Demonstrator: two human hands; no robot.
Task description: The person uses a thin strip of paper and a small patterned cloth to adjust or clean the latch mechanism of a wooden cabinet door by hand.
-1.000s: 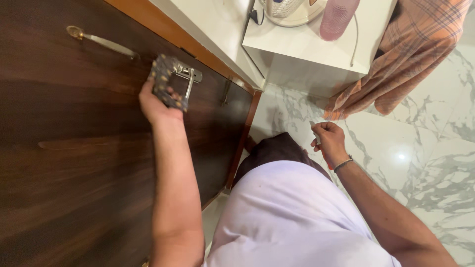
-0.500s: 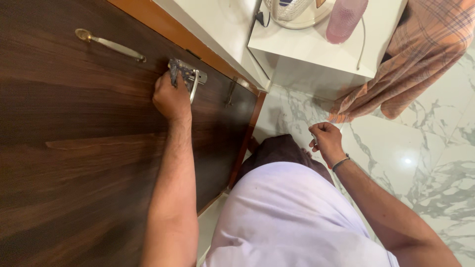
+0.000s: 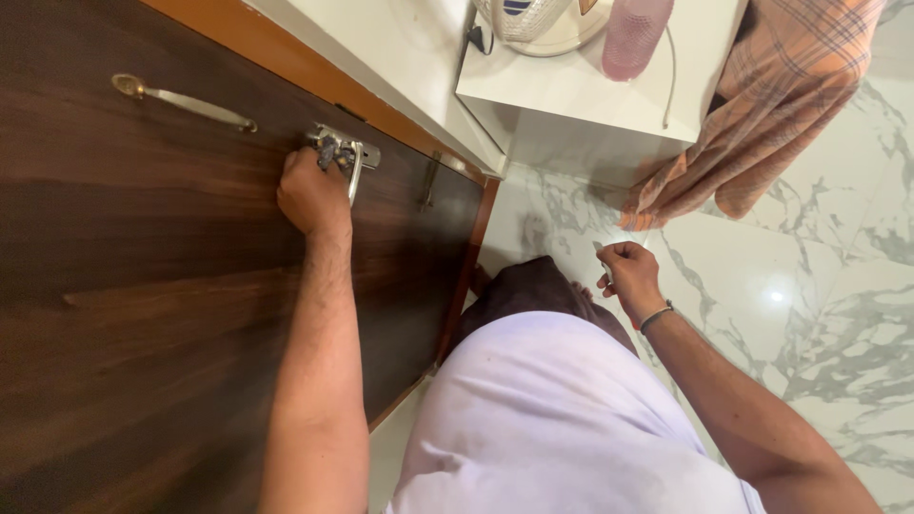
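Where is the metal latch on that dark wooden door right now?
In the head view, the metal latch sits upper left of centre on the dark wooden door, right of the long door handle. The left hand grips it from below.

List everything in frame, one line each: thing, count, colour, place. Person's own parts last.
wooden door: 1, dark brown, fills the left side
long handle: 1, brass-coloured, upper left on the door
latch: 1, silver metal, on the door right of the long handle
white cabinet: 1, white, top centre
appliance: 1, white, on the cabinet, cut off by the top edge
bottle: 1, pink, on the cabinet beside the appliance
checked cloth: 1, orange and grey, hanging at upper right
marble floor: 1, white with grey veins, right side
left hand: 1, closed at the latch
right hand: 1, metal bangle on wrist, fingers pinching a small thin item, too small to identify
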